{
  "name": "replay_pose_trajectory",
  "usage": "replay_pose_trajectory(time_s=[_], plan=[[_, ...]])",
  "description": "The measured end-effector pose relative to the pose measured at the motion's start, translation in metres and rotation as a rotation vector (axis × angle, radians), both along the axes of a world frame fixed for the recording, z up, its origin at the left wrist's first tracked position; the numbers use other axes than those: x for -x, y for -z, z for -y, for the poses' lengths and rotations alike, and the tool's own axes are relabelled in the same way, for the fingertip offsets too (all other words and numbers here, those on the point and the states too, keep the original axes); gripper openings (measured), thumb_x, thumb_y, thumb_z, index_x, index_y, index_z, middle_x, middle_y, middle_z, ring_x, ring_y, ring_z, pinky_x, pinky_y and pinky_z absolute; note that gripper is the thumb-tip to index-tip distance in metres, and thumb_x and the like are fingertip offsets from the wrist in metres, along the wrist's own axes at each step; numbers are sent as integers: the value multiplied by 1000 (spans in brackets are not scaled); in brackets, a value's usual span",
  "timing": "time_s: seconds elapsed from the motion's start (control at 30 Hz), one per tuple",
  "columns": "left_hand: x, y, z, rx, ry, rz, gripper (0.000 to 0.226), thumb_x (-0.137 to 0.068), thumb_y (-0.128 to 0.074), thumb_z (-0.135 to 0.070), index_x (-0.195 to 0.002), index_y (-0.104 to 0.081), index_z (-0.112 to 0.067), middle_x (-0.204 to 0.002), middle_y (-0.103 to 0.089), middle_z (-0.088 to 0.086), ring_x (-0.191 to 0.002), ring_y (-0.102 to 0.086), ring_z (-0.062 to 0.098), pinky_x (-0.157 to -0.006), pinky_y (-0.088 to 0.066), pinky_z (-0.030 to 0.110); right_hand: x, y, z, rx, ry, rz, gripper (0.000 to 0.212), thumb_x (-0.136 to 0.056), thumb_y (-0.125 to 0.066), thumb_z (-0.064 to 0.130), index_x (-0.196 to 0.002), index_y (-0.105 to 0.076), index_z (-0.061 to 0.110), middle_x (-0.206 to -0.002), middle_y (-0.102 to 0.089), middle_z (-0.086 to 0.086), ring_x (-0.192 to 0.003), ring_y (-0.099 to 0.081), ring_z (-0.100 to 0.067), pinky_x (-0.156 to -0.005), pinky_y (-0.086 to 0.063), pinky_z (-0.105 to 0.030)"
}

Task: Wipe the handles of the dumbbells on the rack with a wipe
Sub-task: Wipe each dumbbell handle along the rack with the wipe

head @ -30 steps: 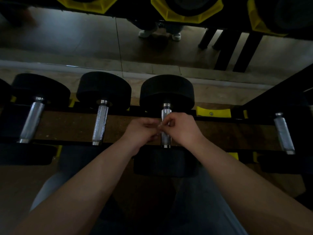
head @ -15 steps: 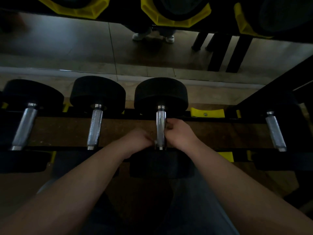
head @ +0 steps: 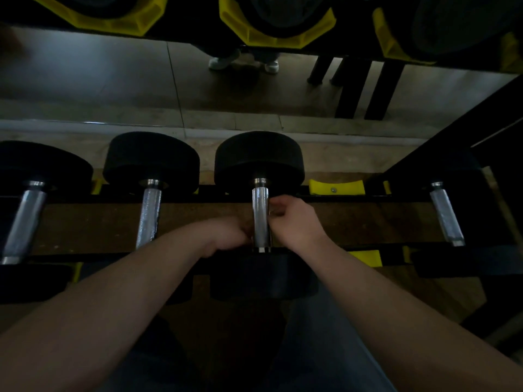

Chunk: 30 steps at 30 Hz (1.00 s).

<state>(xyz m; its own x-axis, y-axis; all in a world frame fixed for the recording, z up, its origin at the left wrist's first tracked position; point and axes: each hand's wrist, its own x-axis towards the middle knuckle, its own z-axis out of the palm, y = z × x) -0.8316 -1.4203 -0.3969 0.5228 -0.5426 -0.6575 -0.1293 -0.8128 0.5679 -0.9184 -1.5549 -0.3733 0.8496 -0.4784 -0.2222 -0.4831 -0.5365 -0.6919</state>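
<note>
Now, the close part first. My right hand (head: pixel 294 220) sits against the right flank of the chrome handle (head: pixel 260 213) of the middle dumbbell (head: pixel 259 162). Its fingers are curled and their tips touch the metal about halfway along. Whether anything is pinched inside that curl I cannot tell (the light is poor and the palm faces away).

My left hand (head: pixel 229 233) is on the other side of the same handle, lower down, near its close end. Only the back of it shows and the fingers are tucked out of sight, so I cannot tell its grip either. I cannot make out the wipe.

The handle runs straight away from me, bright along its top. The dumbbell lies across the rack (head: pixel 410 198), one round black head at the far rail, the other at the near rail below my wrists.

To the left are two more dumbbells, side by side, with knurled handles: the nearer neighbour (head: pixel 149 219) and the outer one (head: pixel 25 222). To the right, well apart, is a fourth handle (head: pixel 446 213), slanted in view. A yellow saddle (head: pixel 336 188) sits on the far rail between it and the middle dumbbell.

Brown floor (head: pixel 85 224) shows between the rails. Beyond the rack a low mirror (head: pixel 85 77) reflects pale shoes (head: pixel 223 63). Yellow cradles (head: pixel 277 32) line the top edge.
</note>
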Motion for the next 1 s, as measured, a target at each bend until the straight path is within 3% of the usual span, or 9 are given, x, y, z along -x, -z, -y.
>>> replay_pose_trajectory(time_s=[0.2, 0.27, 0.33, 0.43, 0.63, 0.77, 0.83, 0.9, 1.0], plan=[[-24, -10, 30, 566, -674, -402, 35, -95, -39, 11, -112, -66, -4, -102, -68, 14, -90, -66, 22, -66, -59, 26, 4, -9, 0, -21, 26, 1, 29, -92, -60, 21, -118, -71, 24, -112, -72, 4, -98, -64, -11, -81, -44, -19], [-26, -6, 29, 563, -656, -413, 46, -87, -35, 16, -118, -65, -1, -110, -66, 18, -103, -64, 29, -80, -57, 32, 4, -10, 0, -21, 50, 3, 29, -92, -59, 20, -119, -71, 24, -115, -72, 2, -106, -65, -14, -84, -44, -20], [-19, 3, 18, 356, -485, -391, 43, -87, -38, 9, -115, -68, -2, -105, -68, 19, -98, -66, 34, -87, -56, 39, 4, -9, 0, -27, 61, -4, 30, -93, -57, 20, -120, -71, 23, -117, -71, 1, -109, -65, -16, -86, -45, -21], [-5, 4, 7, 88, -285, -318, 35, -84, -40, 6, -100, -69, -5, -78, -61, 16, -66, -58, 31, -62, -46, 30, 3, -9, 0, -30, 84, -16, 32, -93, -55, 20, -121, -70, 23, -119, -70, -1, -110, -64, -17, -86, -45, -21], [-5, -5, 31, 582, -715, -512, 52, -77, -23, 19, -104, -64, 3, -89, -62, 14, -83, -62, 27, -70, -52, 33, 1, -6, 3, -51, 151, -6, 26, -96, -54, 20, -115, -72, 23, -107, -69, 5, -98, -62, -13, -83, -45, -23], [7, -4, 17, 202, -355, -195, 30, -85, -41, 10, -90, -64, -8, -79, -60, 10, -66, -57, 20, -55, -45, 25, 2, -4, 5, -64, 193, 0, 35, -94, -51, 17, -123, -70, 21, -122, -68, -3, -112, -62, -21, -88, -44, -23], [11, -7, 9, 75, -226, -180, 25, -88, -45, 5, -91, -66, -8, -74, -60, 10, -59, -56, 20, -53, -45, 23, 3, -4, 6, -72, 181, 6, 35, -94, -50, 15, -122, -70, 22, -123, -68, -4, -112, -62, -21, -88, -44, -23], [11, -11, 9, 87, -331, -276, 28, -85, -40, 6, -90, -66, -4, -68, -58, 12, -55, -54, 22, -52, -45, 25, 3, -4, 6, -73, 179, 12, 35, -94, -50, 14, -121, -71, 22, -123, -68, -3, -112, -61, -20, -88, -43, -22], [4, -11, 19, 367, -616, -451, 41, -74, -31, 14, -96, -64, 1, -73, -62, 12, -58, -63, 22, -52, -52, 27, 4, -5, 7, -78, 171, 25, 34, -95, -49, 13, -121, -70, 22, -123, -68, -3, -113, -61, -20, -87, -40, -21]])
